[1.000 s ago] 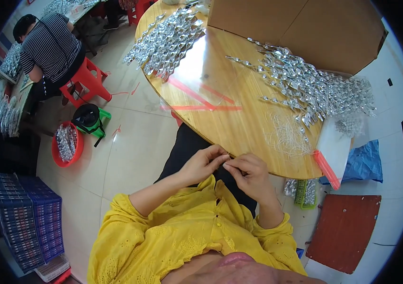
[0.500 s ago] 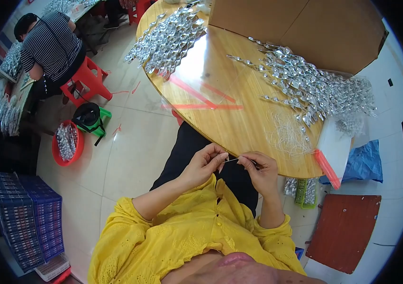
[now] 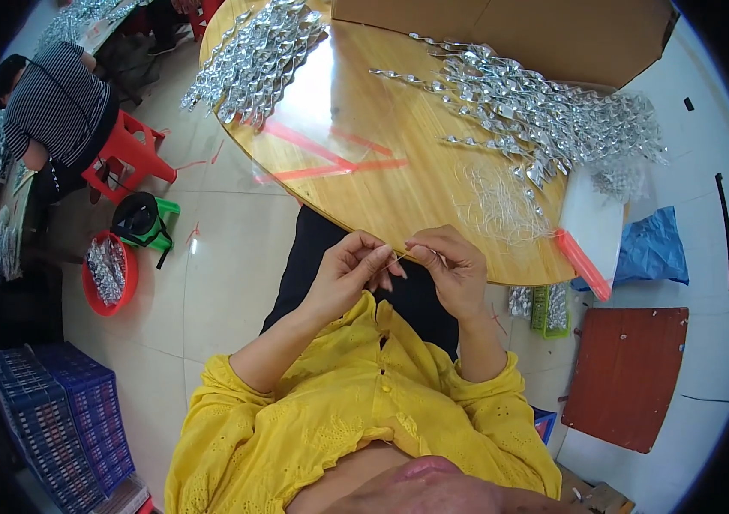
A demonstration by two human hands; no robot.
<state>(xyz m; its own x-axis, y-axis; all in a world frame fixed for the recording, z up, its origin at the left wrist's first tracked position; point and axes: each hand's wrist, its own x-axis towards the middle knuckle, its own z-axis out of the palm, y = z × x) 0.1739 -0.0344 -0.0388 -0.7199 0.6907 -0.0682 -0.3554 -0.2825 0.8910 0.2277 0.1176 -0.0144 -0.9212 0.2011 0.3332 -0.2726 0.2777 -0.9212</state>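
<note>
My left hand [image 3: 349,272] and my right hand [image 3: 452,267] are held close together just in front of the round wooden table's edge [image 3: 399,184]. Both pinch the ends of a thin pale string [image 3: 405,254] stretched between their fingertips. A loose bundle of the same white strings [image 3: 501,208] lies on the table just beyond my right hand. Behind it spreads a big pile of silvery spiral ornaments [image 3: 544,116]. A second pile of these ornaments [image 3: 253,56] lies at the table's far left.
A cardboard box [image 3: 510,30] stands at the back of the table. A clear bag with a red strip [image 3: 587,236] overhangs the right edge. A person in a striped shirt [image 3: 56,107] sits on a red stool [image 3: 129,154]. A red basin [image 3: 109,272], blue crates [image 3: 64,428], a brown board [image 3: 626,377].
My hands have drawn slightly apart, and the thin string now shows stretched between the fingertips. Nothing on the table has moved.
</note>
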